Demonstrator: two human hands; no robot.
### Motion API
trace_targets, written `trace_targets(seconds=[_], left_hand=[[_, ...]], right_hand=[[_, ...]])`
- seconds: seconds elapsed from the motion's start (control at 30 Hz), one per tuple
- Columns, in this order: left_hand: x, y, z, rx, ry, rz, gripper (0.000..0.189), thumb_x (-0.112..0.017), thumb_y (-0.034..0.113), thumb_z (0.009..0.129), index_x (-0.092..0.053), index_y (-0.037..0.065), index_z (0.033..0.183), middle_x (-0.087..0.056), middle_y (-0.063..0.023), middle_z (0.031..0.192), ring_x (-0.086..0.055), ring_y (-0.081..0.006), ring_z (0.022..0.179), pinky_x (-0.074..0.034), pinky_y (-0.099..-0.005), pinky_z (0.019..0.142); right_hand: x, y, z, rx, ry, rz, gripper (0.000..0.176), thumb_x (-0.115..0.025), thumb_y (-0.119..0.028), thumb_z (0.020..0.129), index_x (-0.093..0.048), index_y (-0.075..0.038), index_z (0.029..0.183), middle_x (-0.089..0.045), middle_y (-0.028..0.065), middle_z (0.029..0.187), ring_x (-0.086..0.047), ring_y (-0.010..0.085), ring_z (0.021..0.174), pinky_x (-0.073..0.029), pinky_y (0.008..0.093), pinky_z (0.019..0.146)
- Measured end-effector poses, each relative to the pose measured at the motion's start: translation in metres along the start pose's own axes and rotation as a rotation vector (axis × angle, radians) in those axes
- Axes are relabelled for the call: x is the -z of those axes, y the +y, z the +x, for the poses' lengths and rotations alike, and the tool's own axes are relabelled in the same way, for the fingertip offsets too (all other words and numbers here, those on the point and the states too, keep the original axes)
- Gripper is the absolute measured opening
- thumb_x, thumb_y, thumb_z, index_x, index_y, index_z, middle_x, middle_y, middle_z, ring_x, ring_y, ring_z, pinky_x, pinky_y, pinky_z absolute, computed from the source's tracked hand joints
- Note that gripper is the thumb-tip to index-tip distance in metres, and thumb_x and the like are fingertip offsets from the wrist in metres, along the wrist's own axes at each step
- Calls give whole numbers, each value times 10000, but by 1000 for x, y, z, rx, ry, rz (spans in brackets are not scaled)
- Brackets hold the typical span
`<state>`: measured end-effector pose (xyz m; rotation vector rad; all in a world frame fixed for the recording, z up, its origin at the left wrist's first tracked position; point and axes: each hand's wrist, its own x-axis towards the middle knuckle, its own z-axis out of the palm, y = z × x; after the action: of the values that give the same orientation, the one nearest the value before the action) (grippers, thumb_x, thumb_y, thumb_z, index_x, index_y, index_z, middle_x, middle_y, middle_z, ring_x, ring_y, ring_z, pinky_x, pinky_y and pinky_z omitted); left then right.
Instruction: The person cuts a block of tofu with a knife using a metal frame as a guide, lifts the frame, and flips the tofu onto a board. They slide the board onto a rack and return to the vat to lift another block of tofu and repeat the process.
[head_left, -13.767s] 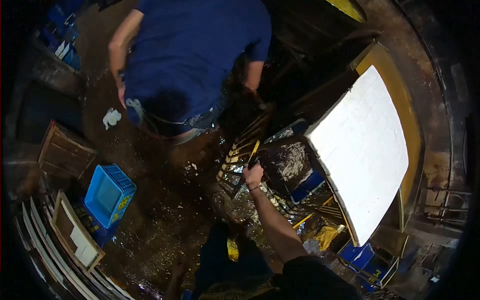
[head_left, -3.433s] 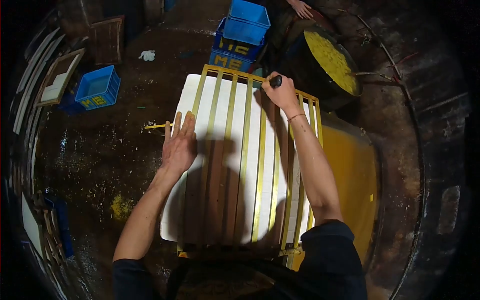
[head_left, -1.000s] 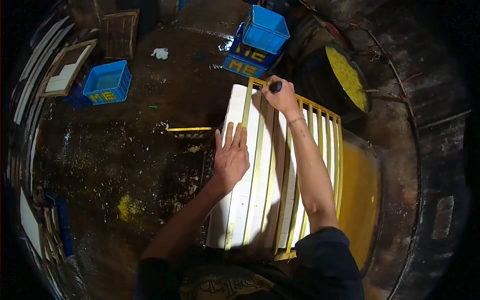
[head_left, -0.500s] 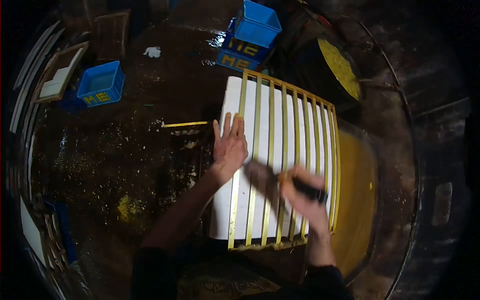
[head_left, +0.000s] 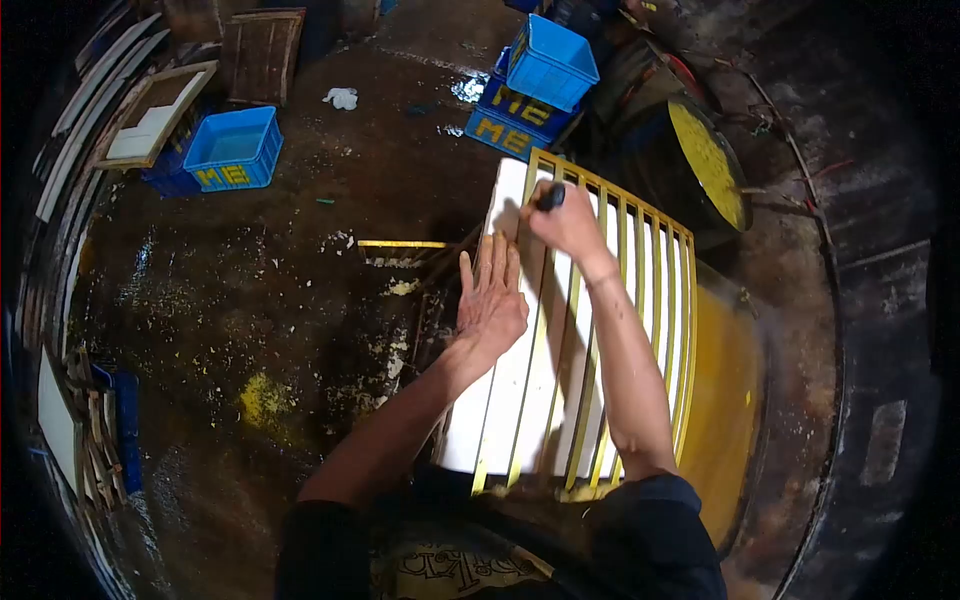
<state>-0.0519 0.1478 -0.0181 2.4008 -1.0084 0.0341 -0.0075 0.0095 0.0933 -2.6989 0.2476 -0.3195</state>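
Note:
A white slab [head_left: 470,425] lies beneath a yellow slatted frame [head_left: 612,187], whose long parallel bars run from far to near. My left hand [head_left: 492,308] presses flat on the slab's left part and the leftmost bar, fingers stretched out and pointing away from me. Beyond it, near the far left corner of the frame, my right hand [head_left: 568,225] is closed around a black-handled tool [head_left: 550,196]. The tool's working end is hidden behind the hand. A dark shadow of the right arm falls across the slab.
A yellow-brown surface [head_left: 720,400] lies right of the frame. Blue crates [head_left: 555,65] are stacked at the far side, near a drum with a yellow top [head_left: 705,165]. Another blue crate [head_left: 235,150] and wooden frames [head_left: 160,115] stand at left on the wet, spattered floor [head_left: 200,330].
My right hand has swept with the black-handled tool from the near right of the frame to its far left. My left hand stays flat on the slab. The whole view has shifted slightly.

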Motion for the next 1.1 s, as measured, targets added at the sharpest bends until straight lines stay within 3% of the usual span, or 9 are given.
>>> trace_targets(seconds=[0.17, 0.37, 0.47, 0.57, 0.63, 0.7, 0.83, 0.93, 1.1], left_hand=[[36, 13, -101, 25, -147, -149, 1101, -738, 340, 734, -54, -118, 1465, 22, -321, 1543, 19, -470, 1443, -54, -598, 1151], [83, -23, -232, -8, -423, -343, 1311, -821, 411, 619, 39, -62, 1489, 114, -338, 1532, 99, -485, 1431, -61, -619, 1135], [87, -61, -246, -89, -275, -360, 1254, -814, 368, 635, 3, -3, 1511, 52, -331, 1540, 5, -492, 1437, -115, -618, 1125], [90, -60, -217, -96, -344, -280, 1214, -806, 359, 654, -28, -19, 1505, 12, -331, 1541, -35, -490, 1437, -138, -591, 1132], [89, -48, -197, -131, -328, -315, 1110, -775, 322, 705, -84, -31, 1499, -32, -328, 1542, -53, -485, 1437, -145, -556, 1146], [81, -34, -176, -282, -265, -427, 1003, -747, 281, 746, -153, -39, 1489, -81, -323, 1539, -78, -478, 1437, -148, -541, 1153], [61, -3, -132, -482, -227, -325, 831, -695, 323, 810, -301, -72, 1426, -193, -295, 1520, -177, -470, 1416, -208, -598, 1114], [42, -2, -122, -620, -205, -183, 724, -668, 367, 835, -415, -57, 1364, -291, -271, 1487, -237, -431, 1406, -223, -579, 1116], [43, -7, -117, -776, -120, -2, 509, -658, 398, 840, -606, 20, 1178, -428, -187, 1420, -374, -369, 1345, -233, -617, 1093]], right_hand=[[11, -84, -155, -208, -132, 148, 208, -643, -137, 770, -563, 37, 687, -555, 218, 560, -570, 341, 496, -462, 413, 533], [16, -157, -300, -378, -220, 285, 99, -631, -74, 740, -589, 2, 787, -543, 167, 580, -540, 252, 494, -428, 343, 519], [3, -170, -328, -331, -251, 263, 123, -644, -59, 743, -574, 17, 810, -536, 190, 605, -562, 263, 521, -424, 361, 529], [-3, -170, -358, -229, -66, 235, 126, -645, -33, 737, -603, 21, 843, -578, 162, 645, -606, 190, 576, -446, 325, 551], [17, -187, -382, -335, 172, 453, 155, -649, -21, 766, -648, 38, 909, -604, 122, 667, -597, 113, 597, -463, 271, 559], [20, -192, -410, -477, 203, 494, 145, -652, -6, 764, -654, 30, 905, -635, 89, 705, -608, 96, 629, -476, 245, 593], [-82, -143, -458, -851, 525, 532, 132, -675, -32, 793, -671, 13, 917, -660, 52, 729, -559, 47, 673, -471, 223, 613], [-155, -115, -456, -950, 716, 597, 129, -690, -55, 797, -669, 13, 904, -660, 61, 724, -558, 49, 698, -482, 246, 646], [-178, -121, -448, -1135, 761, 480, 139, -699, -98, 797, -663, 8, 880, -677, 81, 737, -598, 92, 681, -496, 272, 647]])
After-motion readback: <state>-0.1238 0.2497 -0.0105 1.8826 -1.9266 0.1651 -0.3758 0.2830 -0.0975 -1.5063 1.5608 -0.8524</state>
